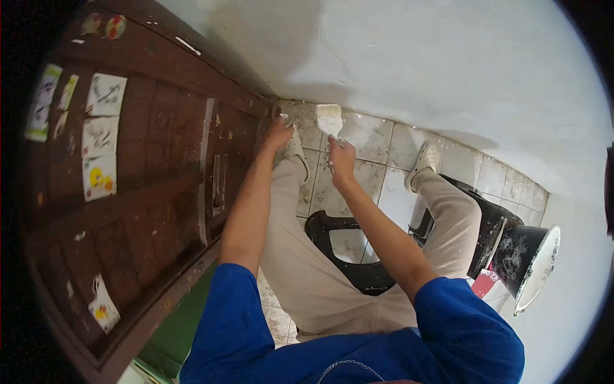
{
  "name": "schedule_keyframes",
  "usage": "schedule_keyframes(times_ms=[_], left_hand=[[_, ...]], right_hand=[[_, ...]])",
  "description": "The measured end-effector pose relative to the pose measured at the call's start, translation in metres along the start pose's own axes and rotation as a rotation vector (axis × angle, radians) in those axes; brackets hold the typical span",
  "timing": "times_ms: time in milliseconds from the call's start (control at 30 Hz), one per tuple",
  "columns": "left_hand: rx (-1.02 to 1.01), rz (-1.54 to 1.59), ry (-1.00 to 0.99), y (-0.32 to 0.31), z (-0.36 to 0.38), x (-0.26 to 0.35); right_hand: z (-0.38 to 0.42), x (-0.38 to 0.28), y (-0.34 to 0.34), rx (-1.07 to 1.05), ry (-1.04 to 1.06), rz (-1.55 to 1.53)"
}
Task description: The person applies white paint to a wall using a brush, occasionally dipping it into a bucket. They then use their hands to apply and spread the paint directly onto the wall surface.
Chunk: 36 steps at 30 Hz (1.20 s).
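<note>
My right hand [342, 157] is closed around the handle of a wide paintbrush [330, 119]. Its bristles are coated in white paint and point toward the foot of the wall. To the left, my left hand [279, 134] is at the lower edge of the brown door [160, 147], with its fingers curled. A small white bit shows at the fingertips; whether it is paint or an object I cannot make out. The white wall [422, 70] rises just beyond both hands, and the brush head is close to where it meets the tiled floor [368, 134].
A black plastic stool [339, 221] is under and between my legs. To the right, a black bucket [521, 256] with a white-smeared rim lies tilted beside a red-and-white packet [484, 283]. My beige clogs [427, 159] stand on paint-spotted tiles. Torn stickers [102, 134] cover the door.
</note>
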<state>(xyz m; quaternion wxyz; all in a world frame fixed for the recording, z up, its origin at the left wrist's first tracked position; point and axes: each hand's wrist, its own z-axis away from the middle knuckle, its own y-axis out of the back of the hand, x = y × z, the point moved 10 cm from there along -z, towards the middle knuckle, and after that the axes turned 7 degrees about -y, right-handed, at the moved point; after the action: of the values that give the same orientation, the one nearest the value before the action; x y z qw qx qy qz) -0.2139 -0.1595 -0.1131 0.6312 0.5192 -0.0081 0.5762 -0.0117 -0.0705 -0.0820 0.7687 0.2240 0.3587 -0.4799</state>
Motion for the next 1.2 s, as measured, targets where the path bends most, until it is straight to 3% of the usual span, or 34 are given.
schedule_keyframes(times_ms=[133, 233, 433, 600, 767, 900, 1100, 1200], left_hand=[[-0.067, -0.149, -0.045, -0.003, -0.023, 0.013], [0.011, -0.040, -0.084, 0.000, -0.026, 0.029], [-0.085, -0.233, -0.024, -0.040, -0.041, 0.008], [0.012, -0.192, 0.032, -0.035, -0.036, -0.006], [0.130, -0.085, 0.012, -0.014, -0.031, -0.004], [0.149, 0.045, 0.020, -0.002, -0.027, 0.002], [0.145, 0.014, 0.027, -0.014, -0.035, -0.007], [0.114, 0.005, 0.026, -0.007, -0.029, 0.003]], right_hand=[[-0.049, 0.030, -0.024, 0.019, -0.092, -0.037], [-0.083, 0.048, -0.031, 0.072, -0.080, -0.035], [-0.117, 0.065, -0.047, 0.095, -0.109, 0.011], [-0.121, 0.060, -0.072, 0.081, -0.034, 0.092], [-0.140, 0.086, -0.105, 0.036, 0.027, -0.044], [-0.142, 0.072, -0.110, 0.171, 0.154, 0.200], [-0.143, 0.045, -0.099, 0.244, 0.140, 0.202], [-0.151, 0.045, -0.095, 0.200, 0.155, 0.004]])
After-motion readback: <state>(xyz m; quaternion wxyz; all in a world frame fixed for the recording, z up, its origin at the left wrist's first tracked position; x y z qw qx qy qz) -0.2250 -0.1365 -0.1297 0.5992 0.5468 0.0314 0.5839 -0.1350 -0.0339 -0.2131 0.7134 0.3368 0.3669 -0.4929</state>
